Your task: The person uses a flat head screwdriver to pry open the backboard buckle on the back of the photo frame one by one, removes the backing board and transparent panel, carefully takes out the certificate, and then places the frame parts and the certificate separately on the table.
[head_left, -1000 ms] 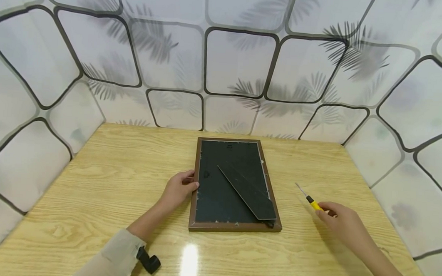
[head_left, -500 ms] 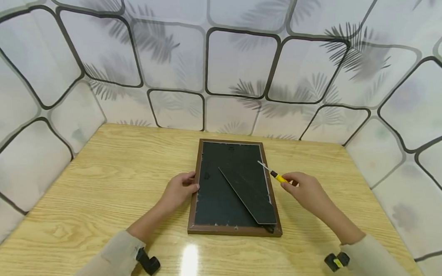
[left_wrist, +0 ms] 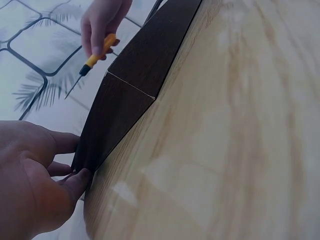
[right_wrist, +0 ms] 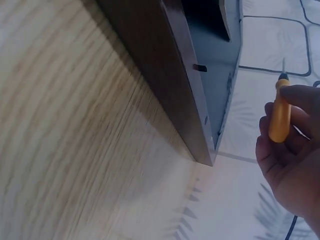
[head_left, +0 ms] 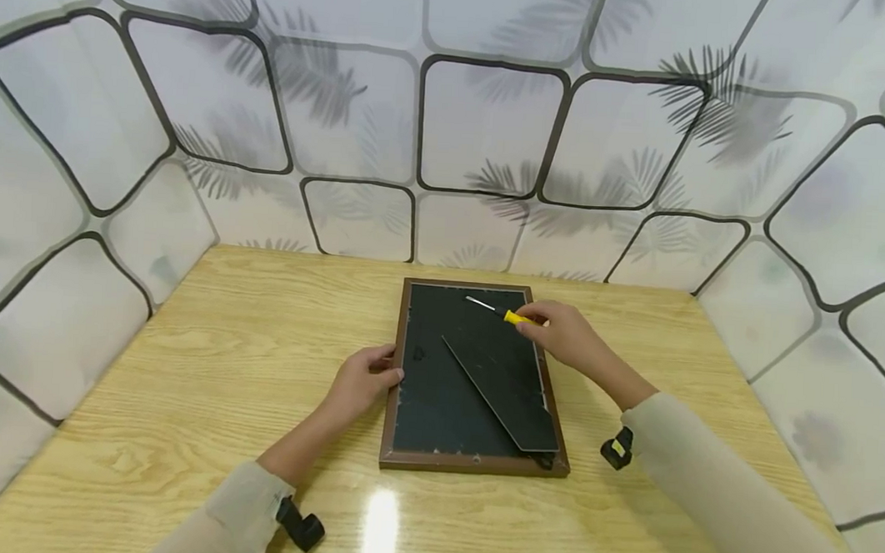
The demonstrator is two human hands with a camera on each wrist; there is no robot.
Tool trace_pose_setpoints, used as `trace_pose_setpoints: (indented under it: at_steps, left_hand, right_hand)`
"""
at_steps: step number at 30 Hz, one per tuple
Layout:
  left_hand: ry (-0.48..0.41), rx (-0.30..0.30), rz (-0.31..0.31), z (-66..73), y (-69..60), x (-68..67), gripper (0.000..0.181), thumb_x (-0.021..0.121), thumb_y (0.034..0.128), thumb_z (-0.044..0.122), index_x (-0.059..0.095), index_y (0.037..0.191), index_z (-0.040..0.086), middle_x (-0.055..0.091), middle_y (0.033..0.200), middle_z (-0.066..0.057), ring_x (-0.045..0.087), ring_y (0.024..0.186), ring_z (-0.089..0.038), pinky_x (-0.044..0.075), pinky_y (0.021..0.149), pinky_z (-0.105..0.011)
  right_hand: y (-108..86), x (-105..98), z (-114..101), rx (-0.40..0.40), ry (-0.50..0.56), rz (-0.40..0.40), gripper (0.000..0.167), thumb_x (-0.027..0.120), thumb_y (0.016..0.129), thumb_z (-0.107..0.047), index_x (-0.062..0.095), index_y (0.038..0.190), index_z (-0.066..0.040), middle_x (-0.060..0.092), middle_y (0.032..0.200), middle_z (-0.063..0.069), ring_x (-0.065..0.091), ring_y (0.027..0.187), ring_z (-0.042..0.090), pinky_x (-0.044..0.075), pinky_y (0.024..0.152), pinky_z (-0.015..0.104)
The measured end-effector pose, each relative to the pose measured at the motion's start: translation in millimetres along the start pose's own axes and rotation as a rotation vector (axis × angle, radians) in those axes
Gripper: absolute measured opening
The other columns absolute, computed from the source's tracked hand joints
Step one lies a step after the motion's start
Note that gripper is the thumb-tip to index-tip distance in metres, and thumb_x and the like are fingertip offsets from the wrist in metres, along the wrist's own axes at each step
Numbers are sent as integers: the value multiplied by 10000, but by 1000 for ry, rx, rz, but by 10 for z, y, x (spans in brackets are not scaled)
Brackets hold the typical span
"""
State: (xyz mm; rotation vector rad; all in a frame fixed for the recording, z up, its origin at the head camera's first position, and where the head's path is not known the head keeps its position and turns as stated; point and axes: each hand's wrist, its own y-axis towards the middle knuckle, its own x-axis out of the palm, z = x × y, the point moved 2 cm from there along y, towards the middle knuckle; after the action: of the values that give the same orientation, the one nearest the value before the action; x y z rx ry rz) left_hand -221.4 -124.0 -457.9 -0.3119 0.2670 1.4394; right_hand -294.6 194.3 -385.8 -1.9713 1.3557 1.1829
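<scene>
Yellow-handled, the screwdriver (head_left: 514, 317) is pinched in the right hand (head_left: 565, 335), its tip beyond those fingers over the picture frame (head_left: 436, 401), which the left hand (head_left: 360, 381) pinches by its edge and should brace against slipping.

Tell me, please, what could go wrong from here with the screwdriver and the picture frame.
The screwdriver in the right hand has its tip over the black backing, so a slip might scratch it. The left hand grips only one side of the picture frame, so it could pivot if pushed. The stand sticks up from the backing and may get knocked.
</scene>
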Motion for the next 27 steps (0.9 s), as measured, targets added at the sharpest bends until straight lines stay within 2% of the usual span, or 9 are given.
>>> trace_pose_setpoints:
  at_steps: [3, 7, 14, 18, 27]
  left_hand:
    - [-5, -1, -1, 0, -7, -5, 532, 653, 969, 91, 494, 1465, -19, 558, 1370, -221, 584, 1232, -346, 518, 998, -459]
    - [-3, -1, -5, -1, -10, -2, 533, 645, 976, 97, 486, 1471, -18, 547, 1381, -223, 573, 1242, -356, 517, 1000, -458]
    - [22, 32, 17, 14, -21, -5, 522, 645, 963, 87, 503, 1446, -50, 558, 1350, -242, 590, 1206, -373, 534, 967, -442]
    - [-5, 6, 11, 13, -20, -12, 525, 646, 966, 89, 500, 1457, -30, 555, 1364, -232, 582, 1228, -359, 509, 1005, -476]
    - [5, 6, 18, 10, 0, 1, 506, 662, 961, 71, 523, 1437, -35, 576, 1338, -237, 599, 1211, -359, 510, 1010, -473]
  right_hand:
    - [89, 27, 8, -12, 8, 14, 267, 664, 984, -195, 714, 1208, -58, 701, 1110, 118, 621, 958, 268, 535, 778, 413]
    - [183, 41, 21, -19, 18, 16, 272, 666, 982, -184, 717, 1215, -51, 707, 1139, 135, 648, 975, 283, 554, 820, 462]
    - [365, 112, 23, -13, -5, -8, 284, 651, 994, -212, 716, 1231, -69, 707, 1189, 128, 647, 973, 268, 541, 843, 456]
    - [478, 195, -32, -4, -13, -27, 285, 652, 994, -221, 715, 1233, -78, 707, 1194, 121, 645, 989, 272, 537, 864, 463]
    - [669, 401, -160, -8, -6, -72, 259, 665, 986, -206, 727, 1207, -84, 711, 1171, 93, 655, 982, 248, 552, 866, 434]
